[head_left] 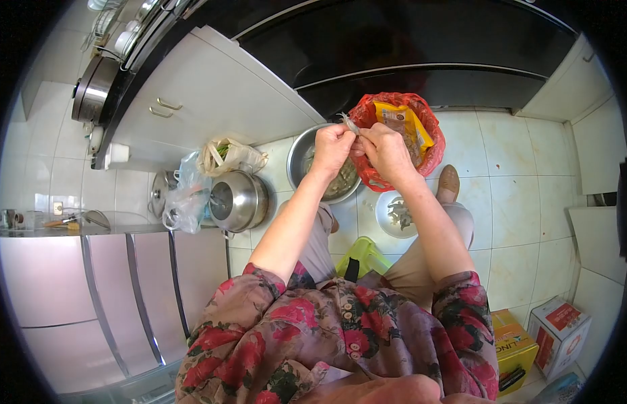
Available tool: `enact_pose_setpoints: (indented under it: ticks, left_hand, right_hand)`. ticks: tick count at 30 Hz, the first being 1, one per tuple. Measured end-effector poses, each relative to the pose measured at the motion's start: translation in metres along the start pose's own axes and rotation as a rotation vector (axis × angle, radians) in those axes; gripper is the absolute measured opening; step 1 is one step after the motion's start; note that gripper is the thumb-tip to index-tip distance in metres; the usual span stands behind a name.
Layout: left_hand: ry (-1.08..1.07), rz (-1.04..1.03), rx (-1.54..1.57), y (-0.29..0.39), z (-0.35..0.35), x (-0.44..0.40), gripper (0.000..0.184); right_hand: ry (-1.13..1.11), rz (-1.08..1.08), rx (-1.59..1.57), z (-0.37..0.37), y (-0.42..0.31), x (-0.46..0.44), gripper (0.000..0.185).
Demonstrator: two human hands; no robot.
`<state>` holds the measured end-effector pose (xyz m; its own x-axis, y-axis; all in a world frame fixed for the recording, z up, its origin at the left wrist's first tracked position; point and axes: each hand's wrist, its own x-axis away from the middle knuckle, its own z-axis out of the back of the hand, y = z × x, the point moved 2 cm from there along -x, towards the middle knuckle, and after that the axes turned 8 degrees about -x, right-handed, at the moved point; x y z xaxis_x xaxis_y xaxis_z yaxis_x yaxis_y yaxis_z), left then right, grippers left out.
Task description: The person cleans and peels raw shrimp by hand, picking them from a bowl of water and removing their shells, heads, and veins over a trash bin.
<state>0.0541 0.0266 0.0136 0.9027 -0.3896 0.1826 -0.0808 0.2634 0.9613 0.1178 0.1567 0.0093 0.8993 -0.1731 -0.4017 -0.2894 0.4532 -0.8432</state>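
Shrimp: small, slim, pale grey; wispy far tip, lower part hidden.

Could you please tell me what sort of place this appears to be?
Probably a home kitchen: there is a white cabinet, a steel pot on the tiled floor, and what looks like a rice cooker.

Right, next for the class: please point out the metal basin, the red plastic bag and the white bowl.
Metal basin [299, 156], head view: its inner wall.
Red plastic bag [436, 147], head view: its right-hand side.
White bowl [383, 215], head view: bare inside, at the left.
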Motion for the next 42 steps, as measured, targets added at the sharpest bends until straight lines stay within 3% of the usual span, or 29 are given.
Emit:
enact_pose_setpoints:
  ticks: [22,27,38,40,42]
  left_hand:
    - [-0.001,-0.066,0.002,0.002,-0.004,0.007,0.016]
    - [0.082,-0.128,-0.131,-0.006,0.001,0.001,0.015]
    - [-0.001,-0.053,-0.118,0.0,0.004,0.003,0.016]
    - [-0.015,-0.022,-0.091,0.002,0.004,0.004,0.016]
    - [-0.014,-0.014,-0.066,0.008,0.0,0.009,0.016]
  right_hand:
    - [0.041,0.038,0.036,-0.002,0.001,0.002,0.016]
    - [0.017,0.067,-0.005,-0.002,0.0,0.002,0.017]
    - [-0.05,0.064,0.059,-0.002,-0.003,0.003,0.017]
    - [0.016,0.092,-0.016,-0.001,-0.006,0.003,0.007]
    - [0.026,0.056,-0.086,0.007,-0.007,0.001,0.009]
